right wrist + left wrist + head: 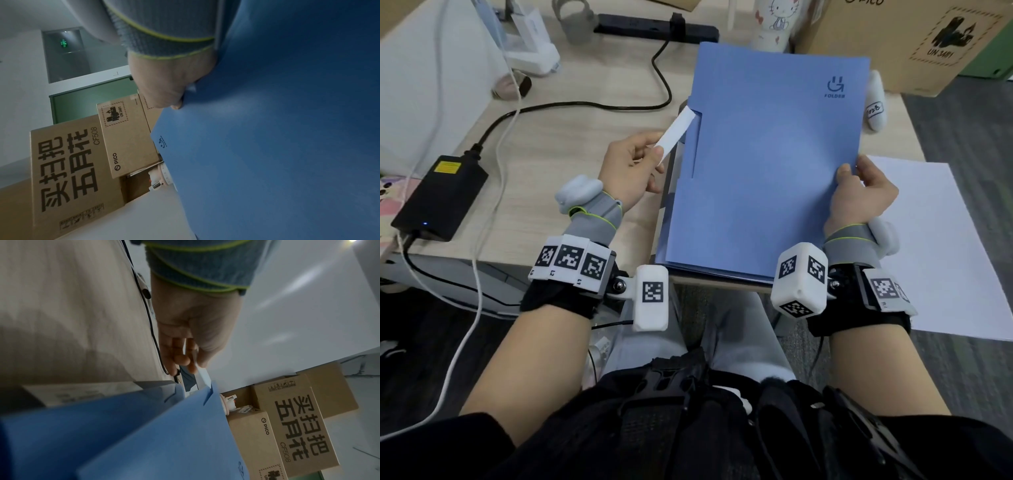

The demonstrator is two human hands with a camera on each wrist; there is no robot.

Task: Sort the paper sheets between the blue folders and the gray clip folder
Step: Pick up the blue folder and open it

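Observation:
A stack of blue folders [763,164] lies tilted over the desk's front edge, the top one printed FOLDER. My right hand [859,185] grips its right edge, thumb on the cover; the right wrist view shows the same hand [174,91] on the blue folder [287,146]. My left hand [633,161] pinches a narrow white paper strip [676,132] that sticks out of the folder's left edge. In the left wrist view the fingers [183,356] pinch the strip [203,376] above the blue cover [164,434]. A grey edge [671,178] shows under the stack's left side.
A white paper sheet [945,246] lies to the right, hanging past the desk. A black power brick [441,195] with cables sits at the left. A black power strip [654,27], a white mug [774,24] and cardboard boxes [900,37] stand at the back.

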